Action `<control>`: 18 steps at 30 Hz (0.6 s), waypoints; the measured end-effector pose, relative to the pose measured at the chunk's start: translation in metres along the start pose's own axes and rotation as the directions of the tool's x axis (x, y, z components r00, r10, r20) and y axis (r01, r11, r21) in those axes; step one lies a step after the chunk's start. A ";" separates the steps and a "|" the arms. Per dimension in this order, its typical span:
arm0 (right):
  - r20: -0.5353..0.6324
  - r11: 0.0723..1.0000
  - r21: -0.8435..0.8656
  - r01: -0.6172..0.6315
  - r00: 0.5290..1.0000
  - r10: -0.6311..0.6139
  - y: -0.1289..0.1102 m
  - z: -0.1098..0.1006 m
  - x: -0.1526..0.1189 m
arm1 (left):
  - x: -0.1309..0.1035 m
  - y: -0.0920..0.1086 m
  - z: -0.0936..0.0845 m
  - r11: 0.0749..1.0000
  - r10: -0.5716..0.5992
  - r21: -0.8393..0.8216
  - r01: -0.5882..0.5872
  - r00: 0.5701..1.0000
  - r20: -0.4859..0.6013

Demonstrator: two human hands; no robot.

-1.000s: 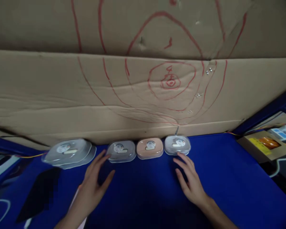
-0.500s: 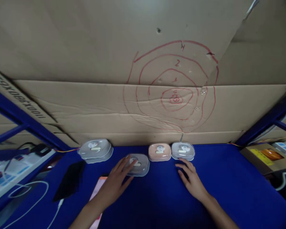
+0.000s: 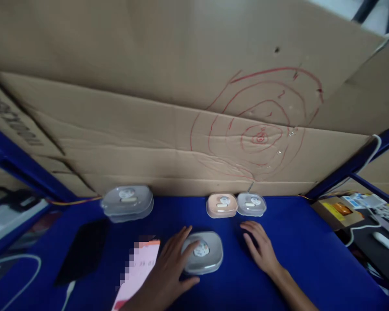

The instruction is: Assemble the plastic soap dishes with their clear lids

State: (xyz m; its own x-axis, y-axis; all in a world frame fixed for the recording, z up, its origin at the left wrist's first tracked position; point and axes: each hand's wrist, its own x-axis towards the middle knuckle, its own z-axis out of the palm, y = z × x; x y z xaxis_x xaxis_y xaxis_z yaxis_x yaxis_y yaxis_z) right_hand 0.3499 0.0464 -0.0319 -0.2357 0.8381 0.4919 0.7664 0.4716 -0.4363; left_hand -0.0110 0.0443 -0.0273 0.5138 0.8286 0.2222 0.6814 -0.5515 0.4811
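My left hand (image 3: 173,265) lies over the left side of a grey food container (image 3: 210,261) with a clear lid. Its fingers are spread, one of them resting on the lid by a round sticker, and the thumb is apart near the front edge. My right hand (image 3: 262,248) hovers low over the blue tabletop, fingers loosely bent and apart, with nothing in it. Just beyond that hand sits another grey lidded container (image 3: 252,204), beside a peach one (image 3: 222,205). At the back left is a larger grey container (image 3: 128,204).
A phone (image 3: 138,268) with a lit pink screen lies left of my left hand. Further left is a dark flat device (image 3: 82,250) near a white cable (image 3: 68,293). Behind stands a cardboard wall (image 3: 142,129) with red rings drawn on it. An open carton (image 3: 337,211) is at the right.
The grey container under my left hand has slid toward me, away from the back row, together with that hand. My right hand has drawn back slightly from the right container. My view has shifted.
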 end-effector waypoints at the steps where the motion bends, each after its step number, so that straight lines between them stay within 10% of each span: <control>1: 0.055 0.999 0.026 0.043 0.997 -0.045 -0.014 0.001 0.001 | -0.001 0.005 -0.001 0.999 -0.002 -0.050 0.004 0.999 0.039; 6: 0.387 0.948 0.164 0.274 0.866 -0.318 -0.059 0.015 0.009 | 0.006 0.031 -0.009 0.968 -0.056 -0.237 0.087 0.990 0.131; 18: 0.347 0.985 0.174 0.001 0.936 -0.062 -0.028 -0.020 0.024 | 0.010 0.026 -0.022 0.909 -0.113 -0.354 0.219 0.948 0.297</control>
State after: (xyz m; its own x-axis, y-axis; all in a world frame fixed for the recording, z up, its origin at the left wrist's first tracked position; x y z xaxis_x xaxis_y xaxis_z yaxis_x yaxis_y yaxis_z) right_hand 0.3349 0.0479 0.0072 -0.4756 0.8502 0.2256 0.6507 0.5127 -0.5601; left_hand 0.0004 0.0406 0.0058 0.5646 0.8198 -0.0955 0.5479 -0.2857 0.7862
